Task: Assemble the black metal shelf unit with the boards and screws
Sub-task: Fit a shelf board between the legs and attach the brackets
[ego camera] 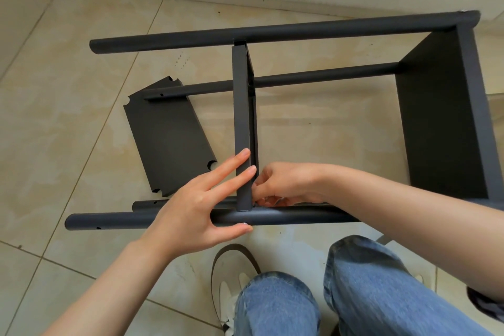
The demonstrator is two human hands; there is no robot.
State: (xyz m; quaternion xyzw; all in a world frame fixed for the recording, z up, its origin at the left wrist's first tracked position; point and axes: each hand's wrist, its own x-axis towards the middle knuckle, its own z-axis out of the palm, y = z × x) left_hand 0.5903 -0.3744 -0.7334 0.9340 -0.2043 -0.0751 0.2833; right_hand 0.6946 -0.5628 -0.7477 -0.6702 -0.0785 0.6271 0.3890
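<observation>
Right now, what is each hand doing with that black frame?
Left hand: open, straight fingers on the middle board, thumb on the near tube.
Right hand: fingers curled at the board's lower end; what it holds cannot be told.

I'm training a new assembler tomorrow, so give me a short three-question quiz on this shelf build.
1. True or false: the loose board lies flat on the floor tiles.
2. Which hand touches both the near pole and the middle shelf? A) left B) right
3. Fill in: the fitted end board sits at the frame's ____ end in the picture.

Key: 1 true; 2 A, the left hand, while the right hand curls its fingers at the joint; 3 right.
</observation>
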